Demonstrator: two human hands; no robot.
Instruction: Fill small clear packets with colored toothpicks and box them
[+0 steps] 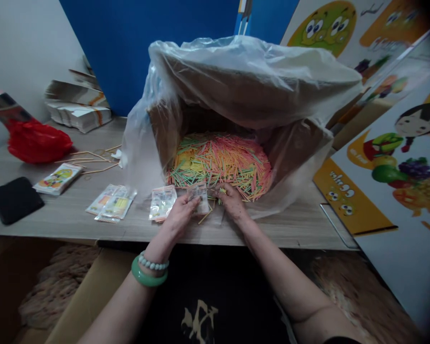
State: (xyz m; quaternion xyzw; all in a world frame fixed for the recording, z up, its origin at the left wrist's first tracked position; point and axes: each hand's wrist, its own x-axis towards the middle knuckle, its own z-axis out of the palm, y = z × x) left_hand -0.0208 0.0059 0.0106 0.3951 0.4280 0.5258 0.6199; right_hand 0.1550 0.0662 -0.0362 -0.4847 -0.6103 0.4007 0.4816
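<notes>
A clear printed packet (201, 203) is gripped in my left hand (182, 210), its top edge turned toward the other hand. Close to that edge, my right hand (233, 204) pinches a few short coloured sticks (221, 191) between thumb and fingers. Both hands are in front of a tipped carton (301, 153) lined with clear plastic. Inside lies a heap of thin pink, yellow and green sticks (222, 162). Beside my left hand, several flat packets (163, 203) lie stacked on the table. A loose yellow stick (205, 216) rests below the held packet.
Filled packets (112, 203) lie left of the stack. Farther left are a bundle of printed cards (59, 178), a dark flat pad (16, 199), a red plastic bag (39, 141) and some bent beige sticks (93, 160). Printed cartons (397, 177) stand at the right.
</notes>
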